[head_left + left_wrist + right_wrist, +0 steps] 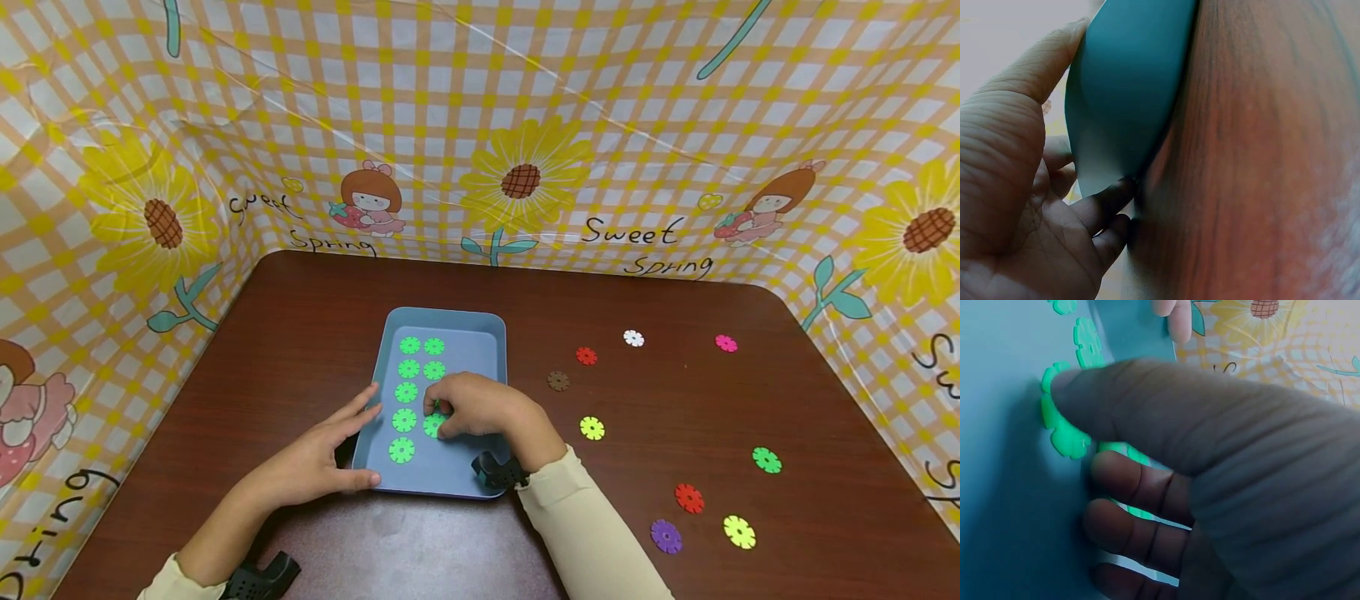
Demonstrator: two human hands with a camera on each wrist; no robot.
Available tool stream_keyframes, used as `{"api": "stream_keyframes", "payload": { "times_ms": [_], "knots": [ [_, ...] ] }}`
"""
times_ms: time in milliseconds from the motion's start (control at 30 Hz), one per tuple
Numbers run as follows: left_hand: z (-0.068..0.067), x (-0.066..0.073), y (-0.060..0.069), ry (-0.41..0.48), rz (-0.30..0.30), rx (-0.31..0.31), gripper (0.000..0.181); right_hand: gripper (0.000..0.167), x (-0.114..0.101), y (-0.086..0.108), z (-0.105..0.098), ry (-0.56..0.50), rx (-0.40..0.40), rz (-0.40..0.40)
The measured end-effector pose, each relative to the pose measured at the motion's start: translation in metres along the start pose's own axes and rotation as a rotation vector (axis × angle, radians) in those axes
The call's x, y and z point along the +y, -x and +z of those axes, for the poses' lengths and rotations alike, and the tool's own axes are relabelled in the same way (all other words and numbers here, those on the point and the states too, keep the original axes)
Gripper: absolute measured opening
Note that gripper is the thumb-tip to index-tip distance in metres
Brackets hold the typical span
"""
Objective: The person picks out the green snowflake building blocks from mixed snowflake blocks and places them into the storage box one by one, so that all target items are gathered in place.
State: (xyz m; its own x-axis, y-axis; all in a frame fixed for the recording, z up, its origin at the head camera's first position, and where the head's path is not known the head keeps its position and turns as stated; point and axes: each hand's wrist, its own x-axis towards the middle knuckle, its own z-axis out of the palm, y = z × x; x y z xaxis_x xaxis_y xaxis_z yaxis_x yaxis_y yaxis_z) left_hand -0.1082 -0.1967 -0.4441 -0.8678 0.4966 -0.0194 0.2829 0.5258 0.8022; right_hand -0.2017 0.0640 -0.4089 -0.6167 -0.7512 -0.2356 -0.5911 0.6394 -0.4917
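A blue-grey tray lies on the table with green notched plastic discs in two columns. My left hand steadies its near-left corner, fingers spread along the left wall and thumb at the near edge. In the left wrist view, the thumb touches the rim of the tray and other fingertips meet the wall lower down. Over the right column, my right hand pinches a green disc with thumb and index finger. The right wrist view has the thumb on this green disc; the index fingertip is hidden there.
Loose discs lie right of the tray, among them a brown disc, a white disc, a pink disc, a purple disc and a lone green disc. A checked cloth walls the table's back and sides.
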Motion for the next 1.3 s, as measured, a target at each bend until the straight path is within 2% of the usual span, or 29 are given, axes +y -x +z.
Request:
{"api": "stream_keyframes", "payload": {
  "times_ms": [467, 767, 1000, 1300],
  "knots": [
    [0.001, -0.001, -0.001, 0.000, 0.008, 0.002, 0.096, 0.017, 0.000, 0.000, 0.000, 0.004, 0.013, 0.009],
    [0.000, 0.001, 0.000, 0.000, -0.001, -0.004, 0.095, 0.015, 0.002, 0.006, -0.008, -0.080, 0.035, -0.004],
    [0.001, -0.001, 0.000, -0.003, 0.007, 0.002, 0.095, 0.017, 0.001, 0.020, -0.025, -0.138, 0.098, -0.066],
    [0.001, -0.002, 0.000, -0.003, 0.007, 0.002, 0.096, 0.020, 0.019, 0.049, -0.047, -0.147, 0.178, -0.106]
  ]
}}
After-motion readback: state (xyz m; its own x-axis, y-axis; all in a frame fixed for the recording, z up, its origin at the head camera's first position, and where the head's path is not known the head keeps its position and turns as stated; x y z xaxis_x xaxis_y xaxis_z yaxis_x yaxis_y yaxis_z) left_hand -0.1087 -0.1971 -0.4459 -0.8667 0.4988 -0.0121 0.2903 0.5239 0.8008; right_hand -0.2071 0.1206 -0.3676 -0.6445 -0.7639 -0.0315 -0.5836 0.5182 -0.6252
